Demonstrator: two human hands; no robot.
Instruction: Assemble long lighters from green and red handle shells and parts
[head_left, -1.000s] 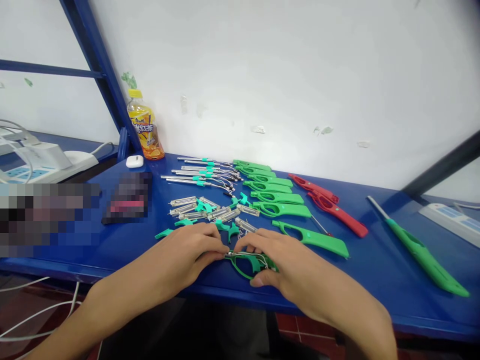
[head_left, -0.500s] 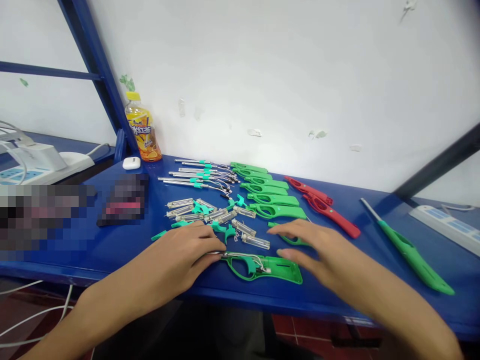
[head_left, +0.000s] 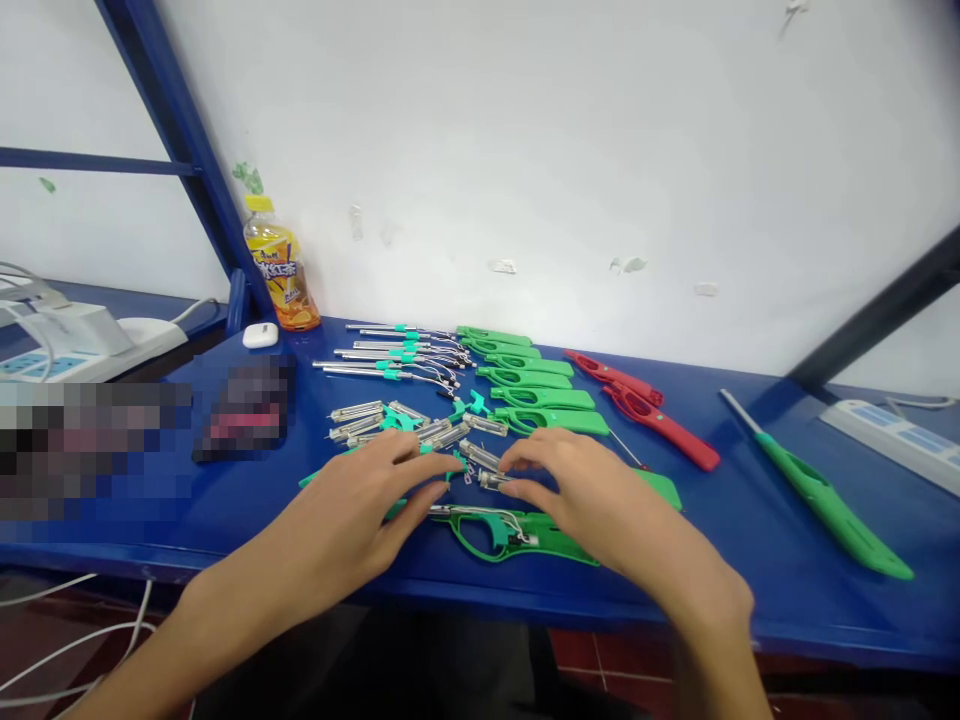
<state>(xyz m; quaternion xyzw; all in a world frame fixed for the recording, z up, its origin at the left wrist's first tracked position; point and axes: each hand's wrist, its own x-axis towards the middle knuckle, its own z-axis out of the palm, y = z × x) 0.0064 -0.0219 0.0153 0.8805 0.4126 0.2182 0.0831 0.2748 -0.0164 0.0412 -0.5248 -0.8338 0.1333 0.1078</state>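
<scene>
Fingers of the left hand are spread from the thumb, the tips leaving a gap between them; this hand stands just left of the open green shell, above the rod end. Whether its fingertips touch the teal piece beside them, I cannot tell. At the right hand, thumb and fingers come together on either side of the right end of a clear tube, though how firmly they pinch it is hidden.

The open shell lies near the front edge of the blue table, partly behind the right hand. Inside it sit a teal trigger and white wires, with a metal rod running out to the left.

Farther back, more clear tubes lie loosely heaped among teal pieces. Beyond them, metal rods with teal clips are laid in rows, and green shells line up to their right. Two red shells lie farther right, then a green lighter with its rod. At the far left stand a drink bottle and, just beside it, a white case.
</scene>
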